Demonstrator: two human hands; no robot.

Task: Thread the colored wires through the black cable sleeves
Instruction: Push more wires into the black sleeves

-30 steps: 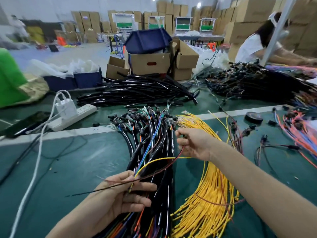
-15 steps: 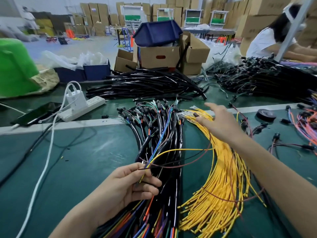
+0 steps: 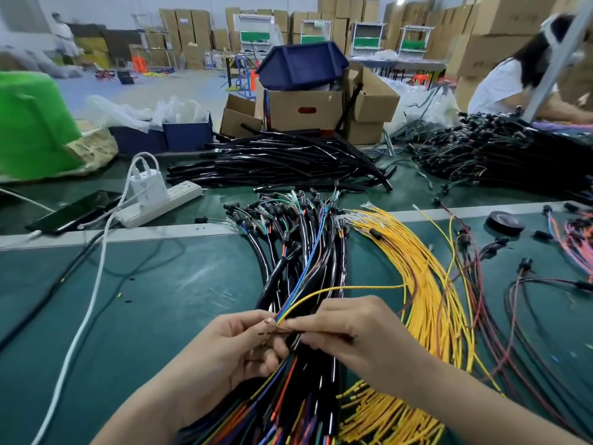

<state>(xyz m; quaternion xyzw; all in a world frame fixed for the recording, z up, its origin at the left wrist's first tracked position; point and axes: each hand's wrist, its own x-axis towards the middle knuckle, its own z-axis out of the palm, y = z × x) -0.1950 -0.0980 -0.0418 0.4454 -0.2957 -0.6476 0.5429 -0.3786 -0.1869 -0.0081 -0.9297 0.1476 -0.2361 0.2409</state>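
Left hand (image 3: 237, 345): pinches the gathered wire ends (image 3: 278, 320); I judge this keeps the tips level for feeding.
Right hand (image 3: 349, 332): pinches the same ends, just right of the left fingertips.
Yellow wire (image 3: 337, 289): arcs from the pinch rightward into the yellow bundle (image 3: 426, 284).
Black cable sleeves (image 3: 276, 162): loose pile, far, well apart from both hands.

**Bright, even light; bent edges**

The scene is being lit evenly, and shadows are being kept faint. A pale sheen is being thrown off the table (image 3: 199, 274) near its middle. Frame edges are being bowed, and the green bulk (image 3: 32, 123) beyond the far left corner is being blurred.
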